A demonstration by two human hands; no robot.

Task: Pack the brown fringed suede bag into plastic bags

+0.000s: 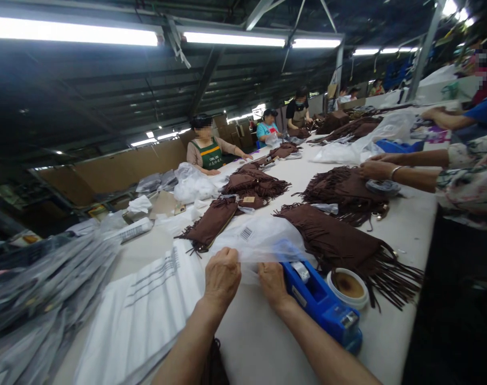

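Observation:
A clear plastic bag (263, 235) with a barcode label lies across the table before me. My left hand (223, 272) is closed on its near left edge. My right hand (273, 280) grips the near right part of the same bag, its fingertips partly hidden by the plastic. Just right of my right hand is a blue tape dispenser (323, 299), which the bag's right side overlaps. Beyond the bag, a brown fringed pouch (211, 222) lies on the left and a larger brown fringed bag (335, 240) on the right.
Printed white plastic bags (147, 299) lie at left, beside a heap of grey packaged items (46, 289). A white tub (348, 289) stands right of the dispenser. A co-worker's hands (377, 168) touch brown fringed bags at right. Another person (211, 152) stands across the table (247, 331).

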